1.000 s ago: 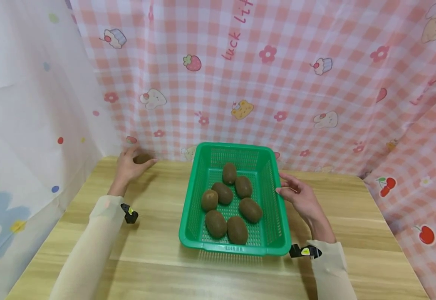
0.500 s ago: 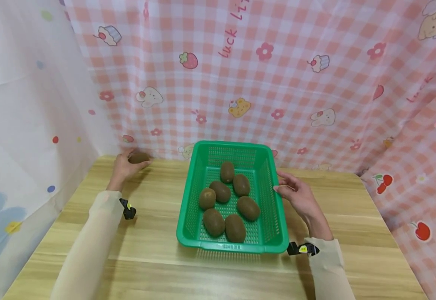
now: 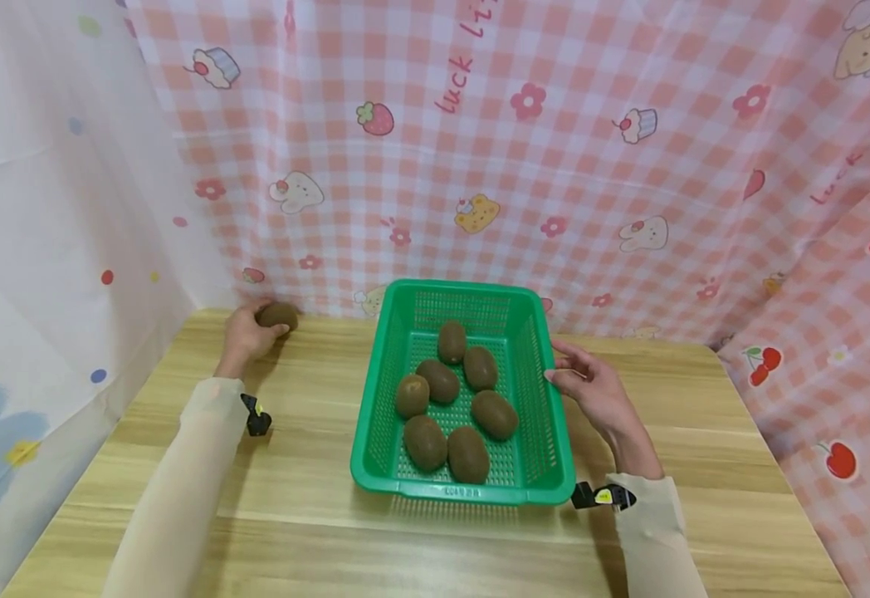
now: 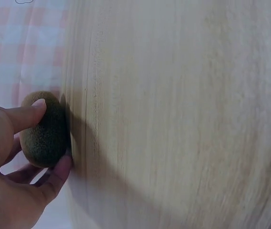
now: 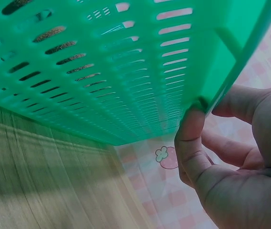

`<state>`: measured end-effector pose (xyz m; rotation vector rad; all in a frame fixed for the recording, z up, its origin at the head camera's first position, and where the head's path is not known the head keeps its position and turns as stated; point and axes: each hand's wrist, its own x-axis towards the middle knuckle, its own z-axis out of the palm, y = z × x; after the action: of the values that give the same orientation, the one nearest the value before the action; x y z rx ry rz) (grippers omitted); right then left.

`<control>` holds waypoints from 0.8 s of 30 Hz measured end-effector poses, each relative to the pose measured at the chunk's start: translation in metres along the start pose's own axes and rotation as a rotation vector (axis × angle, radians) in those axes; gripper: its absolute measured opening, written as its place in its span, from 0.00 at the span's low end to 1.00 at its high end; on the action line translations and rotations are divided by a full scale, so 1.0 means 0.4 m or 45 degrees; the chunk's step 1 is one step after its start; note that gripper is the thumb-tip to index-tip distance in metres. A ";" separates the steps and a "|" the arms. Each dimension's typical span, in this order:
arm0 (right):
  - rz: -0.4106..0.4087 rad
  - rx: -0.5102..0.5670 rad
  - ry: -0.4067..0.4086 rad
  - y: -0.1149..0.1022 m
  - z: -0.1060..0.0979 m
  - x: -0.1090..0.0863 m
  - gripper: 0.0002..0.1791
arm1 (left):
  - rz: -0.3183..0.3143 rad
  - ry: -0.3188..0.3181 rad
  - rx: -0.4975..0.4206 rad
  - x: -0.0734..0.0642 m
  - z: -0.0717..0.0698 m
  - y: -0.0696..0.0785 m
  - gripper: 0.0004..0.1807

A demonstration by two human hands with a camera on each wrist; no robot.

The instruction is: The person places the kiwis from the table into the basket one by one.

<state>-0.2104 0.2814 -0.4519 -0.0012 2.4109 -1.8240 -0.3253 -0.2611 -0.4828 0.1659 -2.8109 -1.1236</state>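
Note:
At the table's back left edge my left hand (image 3: 248,334) holds a brown kiwi (image 3: 280,316). In the left wrist view the thumb lies across the top of that kiwi (image 4: 45,133), and fingertips touch its lower end. My right hand (image 3: 605,397) grips the right rim of a green plastic basket (image 3: 513,497) between thumb and fingers. The right wrist view shows fingertips under the rim, against the slotted basket wall (image 5: 149,86). Inside the basket several kiwis lie loosely on its floor, one of them a kiwi (image 3: 495,415) near the right wall.
The wooden table (image 3: 300,515) spreads around the basket. A pink checked curtain (image 3: 435,183) hangs right behind the table's back edge, and a white printed cloth (image 3: 69,249) stands along the left side. More checked cloth borders the right side.
The left thumb has drawn in from standing wide of the kiwi to lying on it. My right hand keeps its grip on the basket rim. The head view has shifted slightly.

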 end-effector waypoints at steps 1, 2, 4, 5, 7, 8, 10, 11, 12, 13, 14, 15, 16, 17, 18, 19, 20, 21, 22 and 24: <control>-0.002 0.003 0.000 0.000 0.001 0.001 0.33 | -0.009 0.010 -0.008 -0.001 -0.001 0.001 0.33; -0.005 0.004 0.000 -0.001 0.002 0.002 0.33 | -0.019 0.021 -0.018 -0.001 -0.001 0.002 0.33; -0.010 0.004 -0.002 -0.002 0.003 0.004 0.33 | -0.042 0.047 -0.043 -0.003 -0.002 0.006 0.32; -0.014 0.003 -0.002 -0.003 0.004 0.005 0.33 | -0.055 0.059 -0.054 -0.004 -0.003 0.008 0.33; -0.015 0.005 -0.004 -0.004 0.004 0.007 0.33 | -0.082 0.080 -0.077 -0.007 -0.003 0.011 0.33; -0.015 0.005 -0.005 -0.004 0.004 0.007 0.33 | -0.095 0.085 -0.089 -0.008 -0.003 0.011 0.33; -0.013 0.010 -0.006 -0.004 0.004 0.008 0.33 | -0.111 0.094 -0.102 -0.012 -0.003 0.012 0.33; -0.013 0.014 -0.007 -0.003 0.004 0.008 0.33 | -0.115 0.098 -0.110 -0.014 -0.003 0.012 0.33; -0.011 0.015 -0.008 -0.002 0.004 0.007 0.33 | -0.116 0.097 -0.118 -0.016 -0.003 0.011 0.34; -0.010 0.014 -0.009 -0.002 0.004 0.007 0.33 | -0.114 0.094 -0.123 -0.019 -0.003 0.011 0.34; -0.010 0.013 -0.009 -0.001 0.004 0.006 0.33 | -0.112 0.093 -0.129 -0.022 -0.004 0.011 0.34; -0.011 0.009 -0.010 0.000 0.003 0.006 0.33 | -0.107 0.091 -0.129 -0.025 -0.005 0.011 0.34; -0.013 0.004 -0.010 0.001 0.003 0.006 0.33 | -0.101 0.089 -0.130 -0.028 -0.005 0.011 0.34; -0.014 -0.002 -0.011 0.002 0.002 0.005 0.33 | -0.094 0.084 -0.134 -0.031 -0.006 0.012 0.34; -0.015 -0.007 -0.011 0.002 0.002 0.004 0.33 | -0.087 0.079 -0.138 -0.034 -0.006 0.014 0.34; -0.015 -0.011 -0.013 0.003 0.001 0.003 0.33 | -0.077 0.079 -0.138 -0.036 -0.007 0.015 0.34; -0.014 -0.014 -0.013 0.003 0.001 0.003 0.33 | -0.068 0.075 -0.145 -0.038 -0.007 0.018 0.35; -0.012 -0.016 -0.015 0.004 0.000 0.002 0.33 | -0.056 0.072 -0.146 -0.040 -0.007 0.021 0.35; -0.008 -0.018 -0.016 0.004 0.000 0.001 0.33 | -0.045 0.068 -0.151 -0.043 -0.007 0.024 0.35; -0.001 -0.020 -0.018 0.004 -0.001 0.000 0.33 | -0.026 0.062 -0.158 -0.050 -0.006 0.032 0.34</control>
<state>-0.2104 0.2821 -0.4534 -0.0163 2.4164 -1.7994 -0.3061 -0.2508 -0.4734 0.2080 -2.6933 -1.2762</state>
